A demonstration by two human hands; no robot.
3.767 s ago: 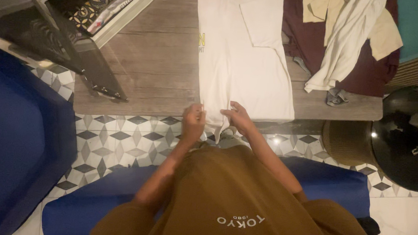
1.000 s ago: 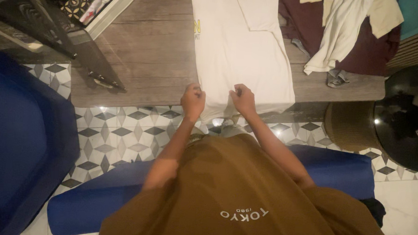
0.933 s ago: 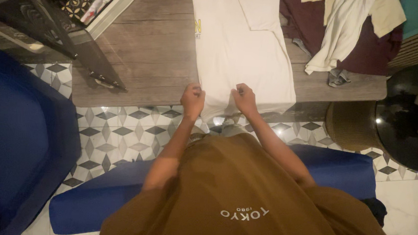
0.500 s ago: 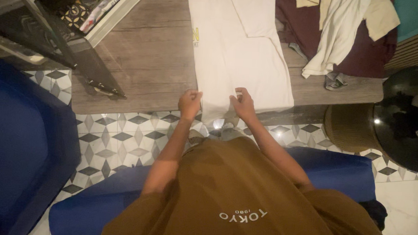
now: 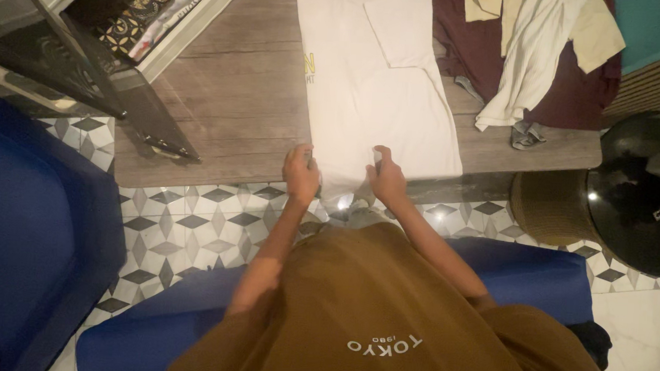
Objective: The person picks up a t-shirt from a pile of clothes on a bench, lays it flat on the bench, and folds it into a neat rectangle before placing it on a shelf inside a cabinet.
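Hands at the near hem of a white t-shirt [image 5: 378, 89], which lies lengthwise on the wooden table [image 5: 236, 96], sides folded in, one sleeve turned over its back. Left hand [image 5: 301, 174] curled tight on the hem's left corner, right hand [image 5: 386, 178] pinching the hem nearer the middle; both sit right at the table's near edge, where a bit of hem droops over toward the patterned tile floor [image 5: 191, 215]. To do this fold well, judged from the lay of the cloth: keep both grips level, lift the hem evenly, carry it straight away from the body so the side edges stay stacked, and draw the drooping bit up first. Room: bare wood lies left of the left hand, ending at a black metal rack [image 5: 107, 80] and a white bin of patterned cloth [image 5: 165, 7] further off. Right of the right hand, a pile of maroon and cream clothes [image 5: 544, 61] sits close beside the shirt, so little slack on that side. Ahead of both hands, the shirt's own length is open. Blue cushions [image 5: 29, 236] flank the person below the table.
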